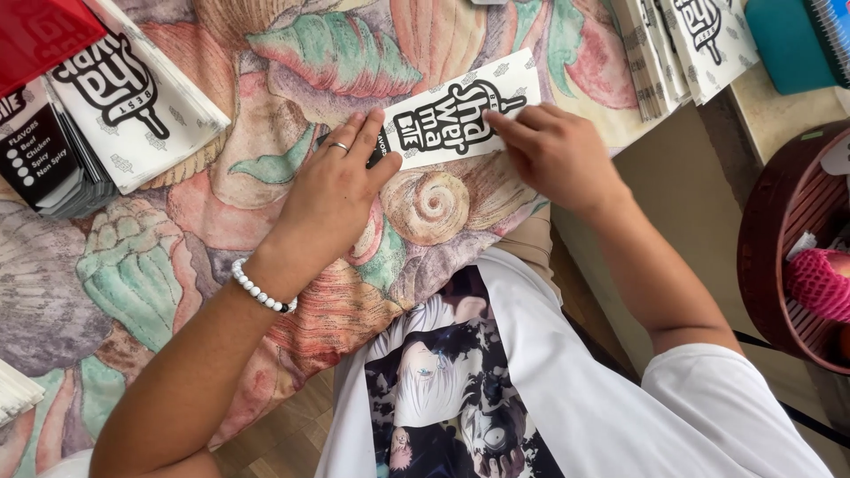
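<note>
Two bare hands are laid on one long white paper sleeve printed with bold black lettering [460, 119], which lies flat and slightly slanted in the upper middle of the frame on a cloth patterned with pastel seashells [266, 204]. The sleeve is pressed down at both ends, apparently so that it is kept flat and steady against the soft cloth. The left hand [332, 190] is spread palm-down over the sleeve's left end, fingers extended and together, a plain ring worn on one finger and a white beaded bracelet [259, 290] around the wrist; nothing is enclosed by it, the paper merely being pinned. The right hand [553, 146] is set at the sleeve's right end with the fingers curled and their tips on the lower edge; whether the edge is pinched or only pressed cannot be told, as the fingertips hide the contact.

Both forearms are brought in from the bottom of the frame and converge on the sleeve, the wrists bent slightly downward.

More sleeves of the same kind are kept in stacks within reach: one stack at the upper left [106, 97], another at the upper right [682, 44]. A dark red round slatted basket [779, 239] is seen at the right edge.
</note>
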